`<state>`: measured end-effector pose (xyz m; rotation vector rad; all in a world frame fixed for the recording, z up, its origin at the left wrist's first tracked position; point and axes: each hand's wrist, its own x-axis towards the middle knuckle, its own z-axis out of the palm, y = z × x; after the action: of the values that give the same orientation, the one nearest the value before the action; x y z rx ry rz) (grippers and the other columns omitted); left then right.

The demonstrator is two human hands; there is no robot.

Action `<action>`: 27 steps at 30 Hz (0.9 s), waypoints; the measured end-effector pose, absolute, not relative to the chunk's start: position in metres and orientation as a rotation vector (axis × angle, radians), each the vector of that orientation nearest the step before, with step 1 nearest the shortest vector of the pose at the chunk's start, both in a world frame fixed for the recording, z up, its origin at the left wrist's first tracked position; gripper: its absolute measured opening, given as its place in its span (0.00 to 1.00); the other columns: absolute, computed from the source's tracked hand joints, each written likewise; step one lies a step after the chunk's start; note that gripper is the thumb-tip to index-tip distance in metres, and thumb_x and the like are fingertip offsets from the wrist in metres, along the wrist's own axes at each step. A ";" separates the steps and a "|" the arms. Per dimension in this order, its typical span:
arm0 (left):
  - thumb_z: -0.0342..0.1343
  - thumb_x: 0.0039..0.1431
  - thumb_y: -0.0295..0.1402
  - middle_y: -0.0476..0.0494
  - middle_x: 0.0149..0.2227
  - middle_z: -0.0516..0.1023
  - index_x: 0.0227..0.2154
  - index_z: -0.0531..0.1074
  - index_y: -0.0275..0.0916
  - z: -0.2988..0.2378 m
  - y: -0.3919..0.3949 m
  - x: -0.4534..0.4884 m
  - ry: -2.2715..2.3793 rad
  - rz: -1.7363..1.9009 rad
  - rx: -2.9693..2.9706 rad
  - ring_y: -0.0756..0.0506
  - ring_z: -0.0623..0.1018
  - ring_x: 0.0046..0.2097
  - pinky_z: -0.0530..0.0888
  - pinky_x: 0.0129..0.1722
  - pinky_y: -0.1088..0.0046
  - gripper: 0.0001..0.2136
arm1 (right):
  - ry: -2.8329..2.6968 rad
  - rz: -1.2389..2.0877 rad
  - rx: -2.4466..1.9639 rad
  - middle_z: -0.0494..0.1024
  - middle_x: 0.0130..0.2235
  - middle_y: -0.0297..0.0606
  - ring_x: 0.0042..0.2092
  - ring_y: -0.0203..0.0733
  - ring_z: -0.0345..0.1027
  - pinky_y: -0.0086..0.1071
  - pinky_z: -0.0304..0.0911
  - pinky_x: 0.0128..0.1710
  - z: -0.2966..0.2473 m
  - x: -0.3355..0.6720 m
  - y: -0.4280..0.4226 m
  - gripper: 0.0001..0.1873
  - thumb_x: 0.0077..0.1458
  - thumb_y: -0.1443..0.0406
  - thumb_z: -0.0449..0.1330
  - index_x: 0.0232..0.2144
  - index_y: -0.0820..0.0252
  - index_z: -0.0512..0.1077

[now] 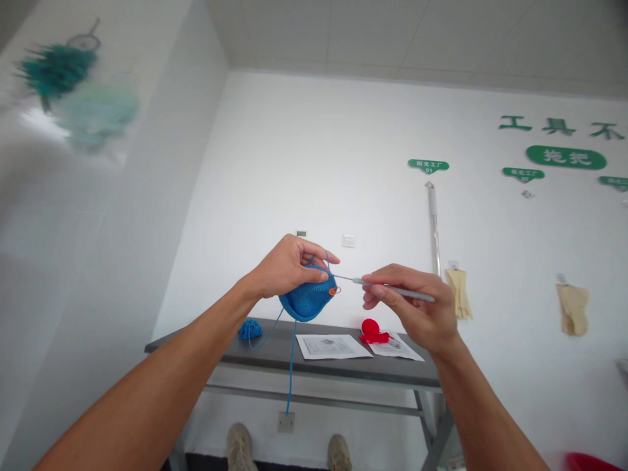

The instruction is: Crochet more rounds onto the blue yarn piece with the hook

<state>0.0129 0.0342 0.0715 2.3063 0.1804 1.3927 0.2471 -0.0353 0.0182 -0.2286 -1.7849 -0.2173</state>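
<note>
My left hand pinches the upper edge of a round blue crochet piece, its forefinger stretched out with blue yarn over it. An orange stitch marker hangs on the right edge of the piece. In my right hand is a crochet hook with a grey handle, held like a pen. Its thin metal tip reaches left to the edge of the piece beside my left thumb. One blue strand drops below the table edge, and another runs to a blue yarn ball on the table.
A dark grey table stands against the wall. On it lie a printed sheet, a second sheet and a red yarn ball. Gloves and a pole hang on the wall at right.
</note>
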 end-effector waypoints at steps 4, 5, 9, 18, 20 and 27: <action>0.73 0.43 0.25 0.39 0.32 0.88 0.30 0.89 0.38 0.071 0.034 0.012 0.153 1.402 2.251 0.42 0.84 0.32 0.77 0.31 0.71 0.09 | -1.634 0.024 -0.224 0.85 0.27 0.38 0.25 0.43 0.80 0.35 0.81 0.22 0.017 0.243 -0.030 0.06 0.60 0.62 0.71 0.36 0.59 0.86; 0.74 0.43 0.25 0.40 0.30 0.87 0.33 0.89 0.38 0.070 0.034 0.013 0.147 1.411 2.224 0.43 0.83 0.31 0.77 0.30 0.71 0.11 | -1.581 0.086 -0.216 0.85 0.27 0.38 0.24 0.42 0.80 0.35 0.80 0.22 0.015 0.240 -0.026 0.07 0.60 0.61 0.71 0.36 0.59 0.86; 0.74 0.44 0.27 0.42 0.28 0.85 0.37 0.88 0.36 0.062 0.036 0.023 0.103 1.476 2.072 0.42 0.84 0.31 0.78 0.33 0.69 0.14 | -1.356 0.275 -0.156 0.84 0.26 0.37 0.23 0.38 0.78 0.30 0.78 0.21 0.003 0.220 -0.003 0.12 0.61 0.56 0.69 0.34 0.60 0.83; 0.76 0.42 0.27 0.47 0.29 0.85 0.43 0.85 0.34 0.041 0.030 0.057 0.050 1.588 1.677 0.48 0.81 0.30 0.76 0.33 0.73 0.21 | -1.021 0.134 -0.092 0.84 0.30 0.34 0.28 0.37 0.81 0.32 0.82 0.31 -0.019 0.167 0.020 0.10 0.66 0.57 0.65 0.41 0.58 0.80; 0.76 0.41 0.28 0.45 0.30 0.87 0.45 0.85 0.33 0.038 0.027 0.060 0.039 1.560 1.616 0.47 0.82 0.31 0.77 0.34 0.72 0.23 | -1.010 0.032 -0.113 0.85 0.33 0.34 0.29 0.37 0.82 0.32 0.82 0.32 -0.023 0.165 0.018 0.08 0.67 0.60 0.66 0.42 0.57 0.81; 0.77 0.40 0.28 0.40 0.31 0.88 0.37 0.85 0.32 0.034 0.022 0.066 0.001 1.507 1.486 0.45 0.83 0.31 0.79 0.34 0.71 0.17 | -1.109 -0.354 -0.180 0.85 0.46 0.41 0.43 0.46 0.84 0.41 0.84 0.43 -0.041 0.173 0.027 0.12 0.66 0.65 0.65 0.50 0.48 0.83</action>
<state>0.0659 0.0223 0.0337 1.4860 0.0011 1.5069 0.1728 0.0268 -0.0409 -0.1801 -1.1091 -0.3545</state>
